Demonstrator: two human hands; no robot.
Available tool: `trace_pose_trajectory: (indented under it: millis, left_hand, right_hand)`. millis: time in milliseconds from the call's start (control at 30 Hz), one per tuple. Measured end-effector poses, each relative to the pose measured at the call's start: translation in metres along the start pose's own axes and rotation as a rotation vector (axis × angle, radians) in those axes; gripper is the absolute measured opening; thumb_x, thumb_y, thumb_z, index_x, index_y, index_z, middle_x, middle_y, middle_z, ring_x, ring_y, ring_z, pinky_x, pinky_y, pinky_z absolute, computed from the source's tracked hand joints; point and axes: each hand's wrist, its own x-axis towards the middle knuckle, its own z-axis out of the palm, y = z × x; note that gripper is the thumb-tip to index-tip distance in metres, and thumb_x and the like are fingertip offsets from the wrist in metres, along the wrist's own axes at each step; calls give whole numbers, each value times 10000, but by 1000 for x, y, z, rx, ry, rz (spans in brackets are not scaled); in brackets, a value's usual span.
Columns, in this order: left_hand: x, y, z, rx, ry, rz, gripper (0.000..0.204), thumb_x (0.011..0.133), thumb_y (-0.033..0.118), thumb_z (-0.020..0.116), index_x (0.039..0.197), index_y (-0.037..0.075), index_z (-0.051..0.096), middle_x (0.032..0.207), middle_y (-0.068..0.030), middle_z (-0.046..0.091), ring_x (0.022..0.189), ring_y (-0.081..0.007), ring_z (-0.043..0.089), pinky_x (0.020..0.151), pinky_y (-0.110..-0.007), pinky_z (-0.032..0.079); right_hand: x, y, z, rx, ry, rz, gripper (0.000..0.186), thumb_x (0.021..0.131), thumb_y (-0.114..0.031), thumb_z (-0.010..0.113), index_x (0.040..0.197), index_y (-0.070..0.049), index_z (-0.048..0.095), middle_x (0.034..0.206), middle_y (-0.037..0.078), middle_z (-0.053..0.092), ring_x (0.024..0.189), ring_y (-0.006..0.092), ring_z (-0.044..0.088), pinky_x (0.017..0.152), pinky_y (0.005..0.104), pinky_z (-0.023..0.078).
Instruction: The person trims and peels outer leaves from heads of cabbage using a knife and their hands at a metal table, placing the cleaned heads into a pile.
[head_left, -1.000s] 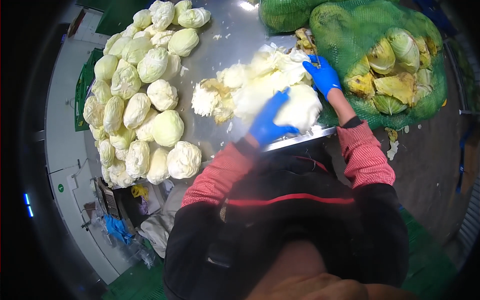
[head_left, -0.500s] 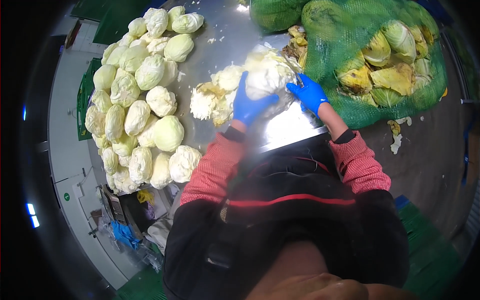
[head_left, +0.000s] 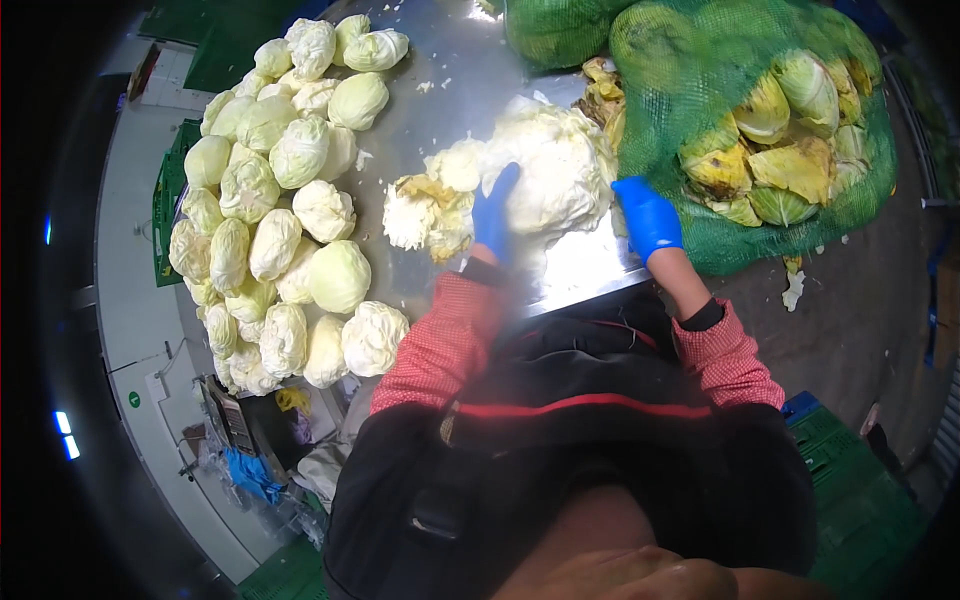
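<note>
A large pale cabbage (head_left: 556,168) with ragged outer leaves lies on the metal table in front of me. My left hand (head_left: 493,217), in a blue glove, rests against its left side with thumb and fingers apart. At the cabbage's lower right edge, my right hand (head_left: 650,217), also gloved in blue, is closed; whatever it may grip is hidden. Stripped cabbage leaves (head_left: 420,215), some yellowed, lie in a heap left of my left hand.
Many trimmed cabbages (head_left: 300,150) are piled on the table's left. At the right, a green mesh sack (head_left: 655,120) holds untrimmed cabbages (head_left: 808,95) and yellow-brown leaves, visible through its opening. Wilted brown leaves (head_left: 600,92) lie beside the sack. Green crates (head_left: 850,470) stand at the lower right.
My right hand has moved right and down, off the cabbage's face to its edge. My left hand has turned more upright on the left side. More of the cabbage shows between them.
</note>
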Motion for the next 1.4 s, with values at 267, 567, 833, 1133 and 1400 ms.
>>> trace_pose_trajectory:
  millis: [267,567,833,1133,1400]
  left_hand:
    - [9,-15,-17,251,-72,259,420,764,171,672,1115,10,507,1033,-98,542,960,-207,535,850,-305,438]
    - [4,-10,-2,265,4,213,442,788,155,653,1168,5,483,1081,-79,565,959,-180,556,848,-293,451]
    - [3,-1,-23,-258,-202,-115,525,859,324,536,1275,27,416,1226,-124,520,1112,-254,510,958,-378,405]
    - [26,-16,-58,135,-49,428,452,871,266,544,1267,83,422,1241,-102,503,1134,-250,497,978,-395,398]
    - [9,-16,-29,-29,112,275,902,598,296,821,1316,44,337,1302,-182,305,1236,-268,313,1036,-387,287]
  right_hand:
    - [33,-66,-9,-116,118,-128,463,833,-420,528,1168,-104,476,973,188,611,885,368,593,768,436,479]
    - [94,-44,3,-329,-192,-39,420,813,-327,526,1171,-116,471,902,205,620,833,396,590,706,471,478]
    - [117,-6,14,-225,-135,17,384,815,-338,520,1149,-148,518,1002,194,610,915,376,580,775,453,474]
    - [63,-87,-12,-2,-173,124,783,715,-628,549,1296,-120,413,1171,203,547,1061,364,537,906,401,428]
    - [63,-93,2,-138,-255,144,679,716,-476,549,1248,-66,453,1214,191,519,1092,322,528,918,383,429]
